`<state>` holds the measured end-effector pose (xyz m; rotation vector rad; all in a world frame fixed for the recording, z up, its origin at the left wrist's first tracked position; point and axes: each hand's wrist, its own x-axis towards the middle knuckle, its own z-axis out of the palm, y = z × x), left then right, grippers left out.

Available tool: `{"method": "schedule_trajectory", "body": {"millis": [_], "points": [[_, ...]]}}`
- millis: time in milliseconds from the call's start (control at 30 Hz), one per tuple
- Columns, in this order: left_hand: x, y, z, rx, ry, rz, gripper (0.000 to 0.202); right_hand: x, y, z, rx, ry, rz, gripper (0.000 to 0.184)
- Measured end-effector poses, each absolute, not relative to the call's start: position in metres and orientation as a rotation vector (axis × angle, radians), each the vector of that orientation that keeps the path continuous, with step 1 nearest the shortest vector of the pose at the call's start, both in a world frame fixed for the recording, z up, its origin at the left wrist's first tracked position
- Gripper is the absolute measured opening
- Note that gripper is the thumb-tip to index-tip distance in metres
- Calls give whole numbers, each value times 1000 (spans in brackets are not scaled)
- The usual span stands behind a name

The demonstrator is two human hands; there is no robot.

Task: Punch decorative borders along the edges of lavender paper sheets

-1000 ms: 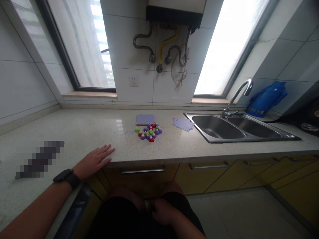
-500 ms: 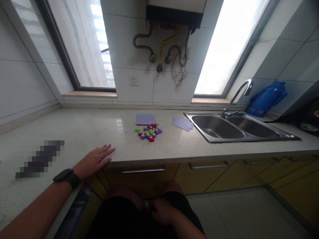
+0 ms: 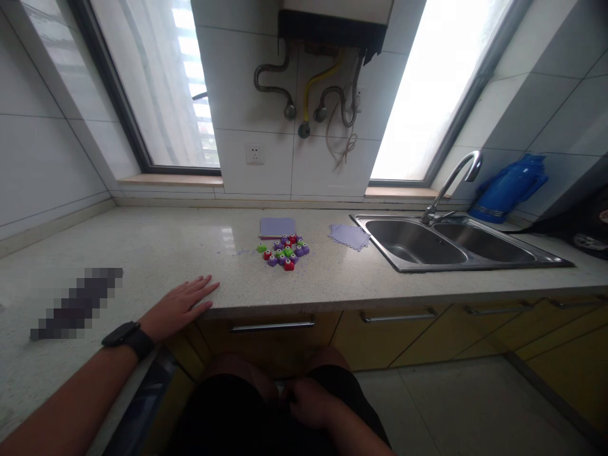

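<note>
My left hand point(image 3: 183, 303) lies flat on the pale speckled countertop point(image 3: 237, 288), fingers stretched toward the right, by the front edge. It holds nothing. Low over my lap, my right hand point(image 3: 308, 402) is curled closed; the dimness hides what, if anything, is in its fingers. Beyond my left hand sits a cluster of small stamp-like pieces point(image 3: 285, 251) in red, green and purple, with round white tops. Behind them lies a stack of lavender sheets point(image 3: 277, 227). Lavender sheets with scalloped edges point(image 3: 349, 236) overlap to the right, beside the sink.
A steel double-bowl sink point(image 3: 411, 242) with a curved tap point(image 3: 451, 183) is set into the counter at right. A blue thermos flask point(image 3: 510, 190) stands behind it. Drawer handles point(image 3: 273, 326) line the front below the edge. A blurred-out dark object point(image 3: 78, 304) lies far left.
</note>
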<state>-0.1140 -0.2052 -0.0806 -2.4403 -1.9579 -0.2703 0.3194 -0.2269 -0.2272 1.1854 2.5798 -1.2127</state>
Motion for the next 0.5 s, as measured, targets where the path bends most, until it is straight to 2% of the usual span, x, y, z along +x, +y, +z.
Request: {"method": "schedule_trajectory", "body": {"millis": [500], "points": [[-115, -205, -81, -2446, -1943, -299, 66, 320, -228, -223, 1175, 2589, -1211, 33]]}}
